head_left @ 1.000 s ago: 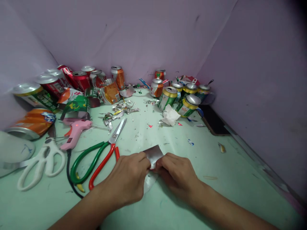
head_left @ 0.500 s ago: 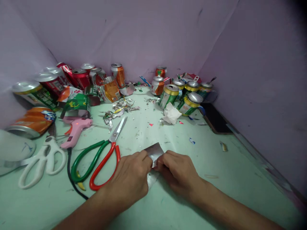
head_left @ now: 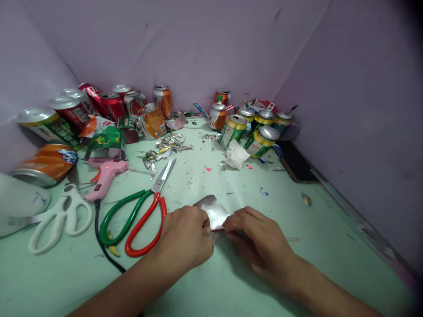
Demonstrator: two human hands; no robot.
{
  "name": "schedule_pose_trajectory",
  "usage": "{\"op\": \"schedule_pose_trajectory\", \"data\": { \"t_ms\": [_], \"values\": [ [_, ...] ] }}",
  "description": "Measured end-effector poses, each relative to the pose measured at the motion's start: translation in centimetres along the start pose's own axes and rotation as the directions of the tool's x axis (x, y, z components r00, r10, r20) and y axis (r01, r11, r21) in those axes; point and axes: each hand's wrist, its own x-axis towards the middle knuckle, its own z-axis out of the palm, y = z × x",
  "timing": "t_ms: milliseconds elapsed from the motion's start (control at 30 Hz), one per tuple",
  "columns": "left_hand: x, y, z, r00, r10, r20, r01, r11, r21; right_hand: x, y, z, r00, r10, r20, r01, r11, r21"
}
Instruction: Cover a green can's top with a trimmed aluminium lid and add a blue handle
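A small shiny silver sheet of can metal (head_left: 216,213) is held low over the pale green table by both hands. My left hand (head_left: 190,233) is closed on its left side, the fingers curled in. At the right edge, my right hand (head_left: 259,240) pinches the sheet between thumb and fingertips. A thin reddish line shows along the sheet's lower edge; whatever lies under it is mostly hidden. Just left of my left hand lie large scissors (head_left: 140,215) with one green and one red handle, blades pointing away.
A pink glue gun (head_left: 105,178) and white scissors (head_left: 61,215) lie at left. Cut and whole drink cans (head_left: 161,103) line the back left; green cans (head_left: 233,130) stand at the back right beside crumpled tissue (head_left: 236,155). A phone (head_left: 297,163) lies against the right wall. Metal scraps (head_left: 165,147) litter the middle.
My right hand has shifted slightly right, away from my left hand. More of the sheet's bright silver face shows between them. The view has moved slightly.
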Motion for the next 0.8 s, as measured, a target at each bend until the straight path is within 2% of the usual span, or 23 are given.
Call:
{"op": "schedule_pose_trajectory", "data": {
  "t_ms": [67, 167, 267, 500, 633, 800],
  "values": [
    [0.1, -0.2, 0.1, 1.000, -0.004, 0.005, 0.004, 1.000, -0.010, -0.5, -0.4, -0.3, 0.995, -0.088, -0.034, 0.087, 0.995, -0.042],
    [0.2, -0.3, 0.2, 1.000, -0.010, 0.003, 0.010, 1.000, -0.019, -0.8, -1.0, -0.1, 0.977, -0.211, 0.000, 0.209, 0.965, -0.157],
    [0.3, -0.5, 0.1, 1.000, -0.016, 0.001, 0.016, 1.000, -0.024, -1.0, -1.2, 0.4, 0.968, -0.245, 0.058, 0.251, 0.934, -0.254],
    [0.2, -0.4, 0.1, 1.000, 0.012, -0.002, -0.012, 1.000, 0.025, -1.4, -1.2, 1.3, 0.976, -0.196, 0.093, 0.216, 0.925, -0.312],
    [0.1, -0.8, 0.2, 0.993, 0.111, -0.032, -0.109, 0.992, 0.058, -1.4, -1.2, 1.2, 0.975, -0.190, 0.114, 0.215, 0.930, -0.297],
    [0.3, -1.8, -0.2, 0.970, 0.243, 0.011, -0.244, 0.970, 0.015, -1.2, -0.3, 0.9, 0.991, -0.131, -0.004, 0.128, 0.975, -0.183]
  ]
}}
